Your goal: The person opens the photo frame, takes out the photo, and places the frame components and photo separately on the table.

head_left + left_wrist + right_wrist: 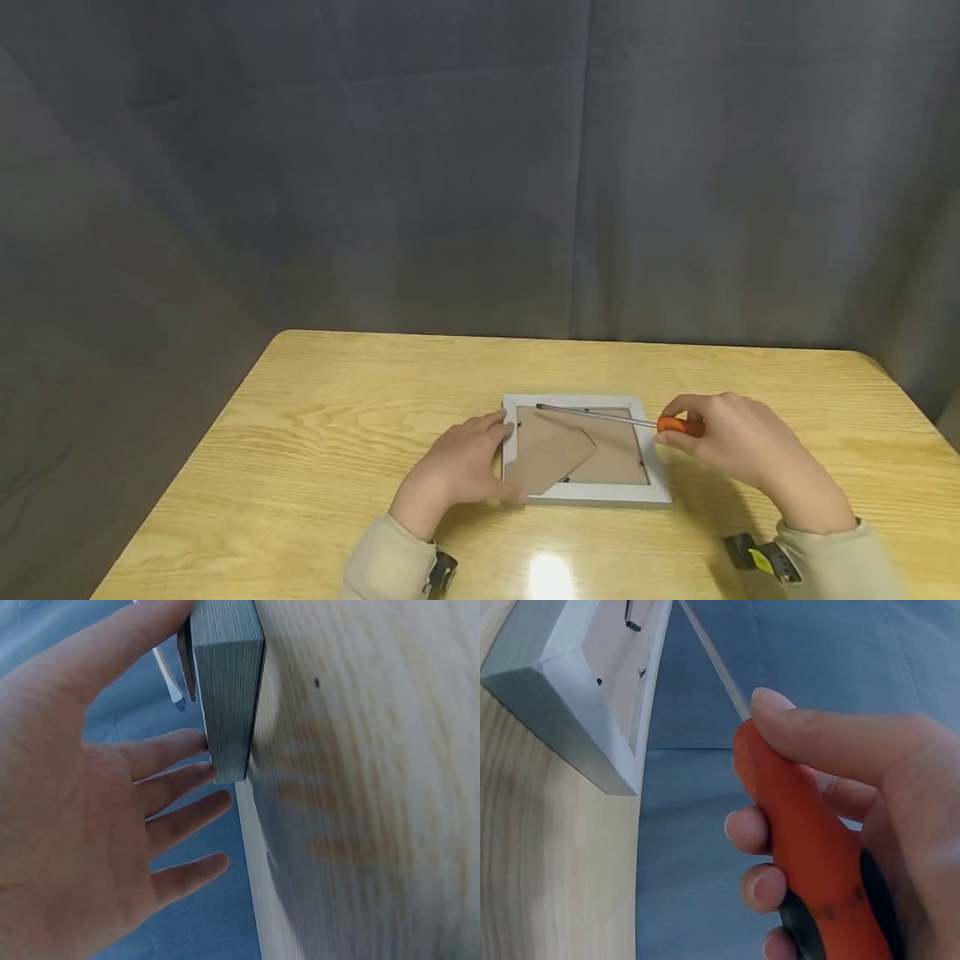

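A white picture frame lies face down on the wooden table, its brown backing board and folded stand flap facing up. My left hand rests against the frame's left side, fingers fairly straight, thumb at the near left corner. In the left wrist view, two fingertips meet the frame's side, while the others reach past it. My right hand grips the orange-and-black handle of a screwdriver. Its metal shaft slants left over the backing, the tip close to the frame's far left corner.
Small dark tabs show around the inner edge of the frame. The wooden table extends on both sides, with its back edge against a dark grey curtain. Each wrist wears a black strap.
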`<state>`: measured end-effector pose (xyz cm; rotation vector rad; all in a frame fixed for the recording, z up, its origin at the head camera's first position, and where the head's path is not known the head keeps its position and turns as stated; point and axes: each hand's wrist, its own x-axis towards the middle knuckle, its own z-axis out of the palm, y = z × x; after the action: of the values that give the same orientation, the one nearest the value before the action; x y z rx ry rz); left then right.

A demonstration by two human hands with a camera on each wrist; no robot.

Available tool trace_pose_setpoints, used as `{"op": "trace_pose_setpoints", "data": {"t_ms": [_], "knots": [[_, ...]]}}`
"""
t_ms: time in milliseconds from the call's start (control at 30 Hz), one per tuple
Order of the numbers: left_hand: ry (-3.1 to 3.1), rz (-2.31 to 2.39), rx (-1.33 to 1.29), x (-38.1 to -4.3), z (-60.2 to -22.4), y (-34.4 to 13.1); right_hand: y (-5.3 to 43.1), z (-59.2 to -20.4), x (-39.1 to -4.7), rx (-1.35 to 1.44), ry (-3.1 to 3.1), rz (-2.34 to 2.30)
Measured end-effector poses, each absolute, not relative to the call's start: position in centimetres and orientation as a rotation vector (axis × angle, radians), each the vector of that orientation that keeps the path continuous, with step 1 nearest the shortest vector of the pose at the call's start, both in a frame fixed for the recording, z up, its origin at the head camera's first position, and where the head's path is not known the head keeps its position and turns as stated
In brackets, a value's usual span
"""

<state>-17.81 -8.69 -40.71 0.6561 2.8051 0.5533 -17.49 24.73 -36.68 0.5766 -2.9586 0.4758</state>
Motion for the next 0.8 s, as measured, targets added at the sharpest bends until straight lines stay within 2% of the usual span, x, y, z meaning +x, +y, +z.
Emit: {"op": "trace_pose_setpoints", "data": {"t_ms": [367,800], "knots": [[2.812,0.561,0.651,-18.4,-40.4,-9.0,24.5,-35.6,-17.7,0.626,-2.905,0.414],[2.799,0.615,0.633,-18.6,-40.3,-9.3,22.7,-36.8,-18.2,0.67,-2.948,0.485]]}}
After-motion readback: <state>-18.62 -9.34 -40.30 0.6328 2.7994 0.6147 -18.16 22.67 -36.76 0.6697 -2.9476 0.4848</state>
